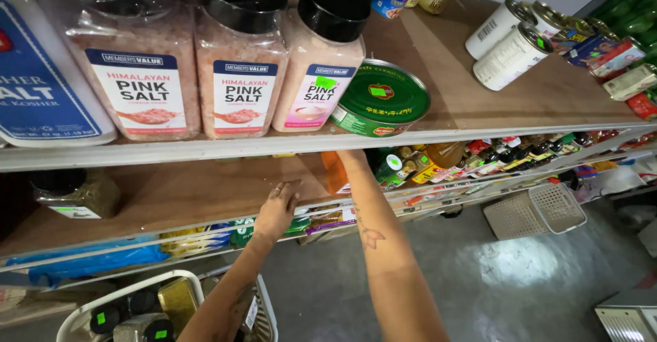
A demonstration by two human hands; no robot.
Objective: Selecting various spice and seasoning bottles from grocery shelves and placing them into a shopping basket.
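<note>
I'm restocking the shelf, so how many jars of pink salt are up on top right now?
3. All stand in a row on the top shelf: the left jar wrapped in clear plastic, the middle jar, and the right jar beside the green tin. More may be hidden behind.

A single head-worn camera looked forward and down, tilted so the shelves ran slantwise across the picture. It sat very close to the top shelf, whose pink jars and green tin filled the upper part of the view. Below, it looked along both forearms toward the middle shelf and past them to the grey floor and a white basket at the lower left edge.
</note>
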